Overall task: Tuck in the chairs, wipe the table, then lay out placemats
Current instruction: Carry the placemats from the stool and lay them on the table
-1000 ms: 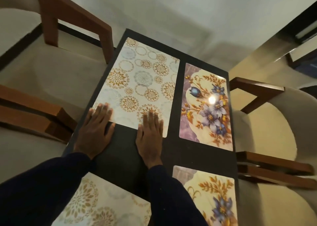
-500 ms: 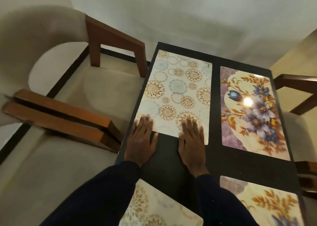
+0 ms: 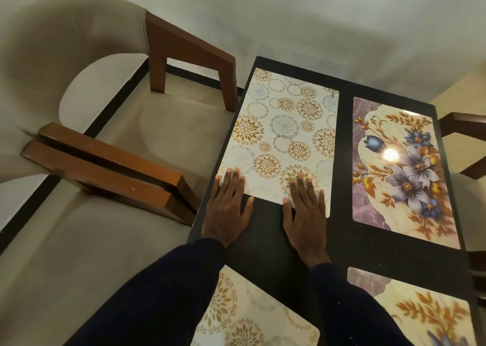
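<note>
A white placemat with gold and grey circles (image 3: 284,132) lies on the far left of the dark table (image 3: 342,243). My left hand (image 3: 226,209) and my right hand (image 3: 305,214) lie flat side by side, fingers straight, fingertips pressing the mat's near edge. To its right lies a floral placemat with blue and purple flowers (image 3: 399,167). Two more mats lie at the near end under my dark sleeves: a circle-patterned mat (image 3: 249,316) and a floral mat (image 3: 420,311).
A beige chair with brown wooden arms (image 3: 189,48) stands against the table's left side, with a second chair's arm (image 3: 100,172) beside it nearer me. Another chair arm (image 3: 465,125) shows at the right edge. A white wall runs behind the table.
The view has swung left, bringing more of the left chairs into sight. Both hands stay flat on the near edge of the circle mat, which looks unmoved on the table.
</note>
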The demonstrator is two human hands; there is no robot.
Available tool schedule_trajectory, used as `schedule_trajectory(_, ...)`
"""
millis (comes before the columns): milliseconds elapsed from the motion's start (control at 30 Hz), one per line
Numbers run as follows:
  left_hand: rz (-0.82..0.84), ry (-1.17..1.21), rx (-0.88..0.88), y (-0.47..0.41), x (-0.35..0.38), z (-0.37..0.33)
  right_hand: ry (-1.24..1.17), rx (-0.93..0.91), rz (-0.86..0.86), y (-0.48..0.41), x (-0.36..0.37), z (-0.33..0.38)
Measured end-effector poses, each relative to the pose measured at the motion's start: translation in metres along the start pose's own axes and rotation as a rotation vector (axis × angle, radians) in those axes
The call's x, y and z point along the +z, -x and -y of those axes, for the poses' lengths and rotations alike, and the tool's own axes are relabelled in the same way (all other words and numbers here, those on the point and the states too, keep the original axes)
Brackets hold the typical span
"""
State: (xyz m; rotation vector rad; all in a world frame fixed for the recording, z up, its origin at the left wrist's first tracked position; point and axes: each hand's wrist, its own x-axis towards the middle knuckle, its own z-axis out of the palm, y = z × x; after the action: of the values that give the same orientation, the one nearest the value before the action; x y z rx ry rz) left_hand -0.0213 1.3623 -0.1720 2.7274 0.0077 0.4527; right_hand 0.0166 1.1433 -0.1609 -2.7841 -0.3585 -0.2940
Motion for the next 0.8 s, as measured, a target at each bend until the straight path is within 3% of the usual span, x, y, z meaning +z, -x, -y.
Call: schedule_trajectory(800,-0.019,-0.011,0.015,-0.0012,-0.0002,0.0046,0.022,0.007,0.035,0.0000,0.0001,0.0051)
